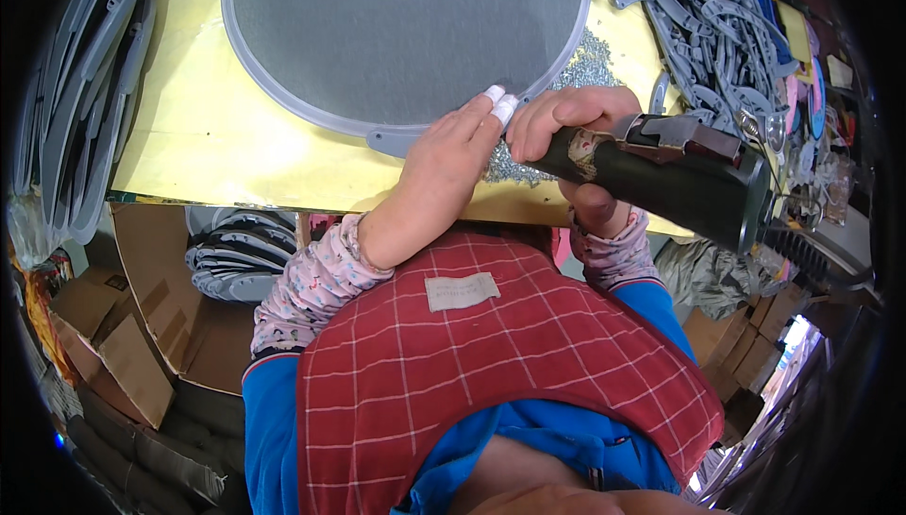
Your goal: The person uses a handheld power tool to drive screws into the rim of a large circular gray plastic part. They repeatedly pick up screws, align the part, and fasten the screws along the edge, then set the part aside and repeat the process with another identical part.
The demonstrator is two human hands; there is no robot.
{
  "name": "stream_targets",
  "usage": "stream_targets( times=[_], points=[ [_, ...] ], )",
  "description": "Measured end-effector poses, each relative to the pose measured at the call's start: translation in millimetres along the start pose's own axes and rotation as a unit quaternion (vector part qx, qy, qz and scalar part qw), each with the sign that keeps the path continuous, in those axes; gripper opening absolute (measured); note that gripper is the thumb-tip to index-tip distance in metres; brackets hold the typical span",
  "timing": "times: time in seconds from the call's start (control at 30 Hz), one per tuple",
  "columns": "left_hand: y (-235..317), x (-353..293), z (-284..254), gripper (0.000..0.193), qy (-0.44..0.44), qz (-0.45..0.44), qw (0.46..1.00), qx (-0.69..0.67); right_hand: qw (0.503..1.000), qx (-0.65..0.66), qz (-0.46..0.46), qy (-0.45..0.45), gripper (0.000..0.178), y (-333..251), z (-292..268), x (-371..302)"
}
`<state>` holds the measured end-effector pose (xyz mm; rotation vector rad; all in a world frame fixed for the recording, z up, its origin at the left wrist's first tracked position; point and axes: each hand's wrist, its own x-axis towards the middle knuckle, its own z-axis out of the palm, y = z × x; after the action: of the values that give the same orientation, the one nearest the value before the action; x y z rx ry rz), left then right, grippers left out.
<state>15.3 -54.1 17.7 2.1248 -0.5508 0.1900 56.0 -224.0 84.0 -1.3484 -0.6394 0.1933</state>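
A large round grey mesh panel (pixel 406 33) with a pale plastic rim lies on the yellow tabletop. Along its near rim sits a curved grey plastic piece (pixel 389 142), partly covered by my left hand (pixel 448 156). The left fingers, two with white-wrapped tips, close over the panel's edge; the thumb is hidden. My right hand (pixel 576 123) wraps round a dark power screwdriver (pixel 675 175), its front end pointing toward the left fingertips at the rim. The bit is hidden by the fingers. Small metal screws (pixel 519 168) lie loose beneath and beyond my hands.
A heap of grey curved plastic parts (pixel 698 33) covers the far right of the yellow table (pixel 236 161). More long grey parts (pixel 80 100) are stacked at the left. Below the table edge, an open cardboard box (pixel 160 279) holds similar parts (pixel 245 255). A coiled black cord (pixel 816 265) trails behind the screwdriver.
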Motion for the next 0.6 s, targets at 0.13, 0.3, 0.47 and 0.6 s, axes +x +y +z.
stream_targets(
  times=[0.13,0.3,0.47,0.6],
  points=[
    [-5,-4,6,0.048,-0.011,0.013,1.000,0.018,0.998,0.035,-0.008,0.059,0.084,2,-13,2],
    [-6,-2,6,0.050,-0.009,0.017,1.000,0.023,0.992,0.103,-0.068,0.041,0.080,9,-20,-10],
    [-5,-2,6,0.047,0.005,0.008,0.999,0.032,0.994,0.057,-0.078,0.051,0.081,8,-18,-18],
    [2,2,7,0.036,0.028,0.001,0.999,0.040,0.984,0.082,-0.152,0.051,0.085,2,-20,-17]
  ],
)
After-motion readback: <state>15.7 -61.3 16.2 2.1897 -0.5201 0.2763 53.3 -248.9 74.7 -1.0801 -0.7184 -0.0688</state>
